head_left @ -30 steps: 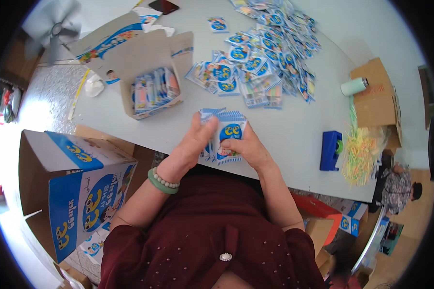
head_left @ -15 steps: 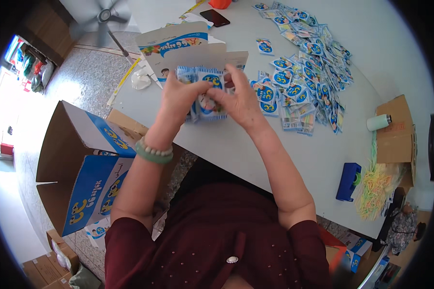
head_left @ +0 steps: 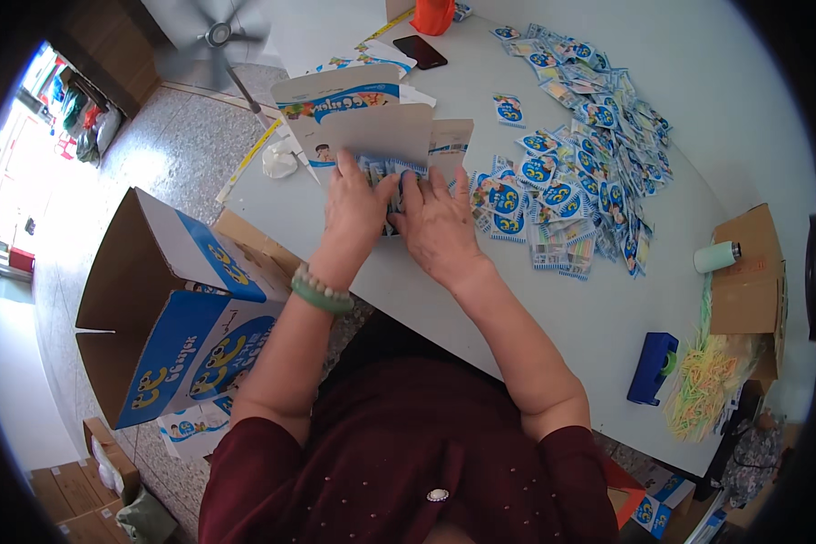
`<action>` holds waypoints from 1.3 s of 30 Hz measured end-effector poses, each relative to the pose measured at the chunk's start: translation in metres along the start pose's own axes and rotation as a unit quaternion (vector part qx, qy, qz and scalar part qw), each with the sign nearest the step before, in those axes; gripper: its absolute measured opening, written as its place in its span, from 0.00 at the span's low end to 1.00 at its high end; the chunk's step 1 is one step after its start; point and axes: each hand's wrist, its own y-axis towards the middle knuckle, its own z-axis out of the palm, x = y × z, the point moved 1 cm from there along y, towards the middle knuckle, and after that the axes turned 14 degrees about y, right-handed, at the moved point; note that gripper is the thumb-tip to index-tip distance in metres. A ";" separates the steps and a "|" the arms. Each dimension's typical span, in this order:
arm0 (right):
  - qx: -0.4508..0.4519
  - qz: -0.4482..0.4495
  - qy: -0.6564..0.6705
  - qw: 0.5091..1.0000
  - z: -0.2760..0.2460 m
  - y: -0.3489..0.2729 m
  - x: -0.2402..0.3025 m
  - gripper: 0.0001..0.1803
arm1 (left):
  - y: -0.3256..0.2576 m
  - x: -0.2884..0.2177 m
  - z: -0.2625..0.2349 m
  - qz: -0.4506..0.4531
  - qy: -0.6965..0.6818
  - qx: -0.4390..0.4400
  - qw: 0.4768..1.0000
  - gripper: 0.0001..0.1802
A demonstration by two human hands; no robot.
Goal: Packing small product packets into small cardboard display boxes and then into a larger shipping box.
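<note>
A small printed carton [head_left: 372,124] stands on the table with its flaps up. Small blue-and-white packets [head_left: 378,170] stand on edge inside it, partly hidden by my fingers. My left hand [head_left: 352,216] grips them from the left, index finger by the carton wall and thumb across the packets. From the right, my right hand [head_left: 440,231] closes in on the same packets, fingertips down in the carton. A pale beaded bracelet and a green bangle [head_left: 322,292] circle my left wrist.
A large pile of loose packets [head_left: 598,154] covers the table's right side; one packet [head_left: 509,110] lies apart. A phone [head_left: 421,52], blue tape dispenser [head_left: 653,368], shredded paper [head_left: 698,385] and light green bottle [head_left: 717,257] lie around. A big open carton [head_left: 186,340] stands left.
Both hands have lowered the packets from above the carton's front down into it. The packets showed their printed faces before; now mostly their edges show. The view has shifted slightly.
</note>
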 end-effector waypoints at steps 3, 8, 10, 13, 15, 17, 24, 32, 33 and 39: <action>-0.010 0.024 0.046 0.999 0.001 0.001 -0.006 0.27 | -0.017 0.004 0.001 0.074 0.104 -0.106 0.986 0.32; -0.009 0.018 0.065 0.998 -0.013 -0.003 0.004 0.22 | -0.024 0.005 -0.004 0.251 0.223 -0.064 0.940 0.13; -0.001 0.011 0.010 1.000 -0.010 -0.001 0.004 0.22 | -0.013 -0.003 -0.007 0.246 0.234 -0.037 0.940 0.11; 0.038 0.012 -0.106 0.994 -0.003 0.002 0.008 0.22 | 0.000 -0.006 -0.005 0.239 0.257 0.001 0.937 0.10; 0.068 0.020 -0.166 0.984 0.002 0.005 0.012 0.23 | 0.000 -0.004 -0.006 0.234 0.271 0.011 0.934 0.10; 0.104 0.033 -0.141 0.984 0.004 0.006 0.013 0.26 | -0.013 -0.001 -0.013 0.201 0.206 -0.081 0.954 0.11; -0.218 0.058 0.241 0.944 -0.016 -0.003 -0.010 0.26 | -0.021 0.066 -0.013 -0.099 -0.244 -0.018 0.965 0.25; -0.062 0.334 0.466 0.817 -0.002 -0.060 -0.028 0.28 | -0.051 0.034 0.019 -0.008 -0.367 0.213 0.905 0.30; -0.061 0.356 0.478 0.801 -0.015 -0.078 -0.025 0.28 | -0.059 0.028 0.021 -0.008 -0.370 0.225 0.901 0.30; -0.151 0.358 0.536 0.750 -0.066 -0.145 -0.022 0.29 | -0.090 -0.003 0.061 0.042 -0.273 0.237 0.931 0.26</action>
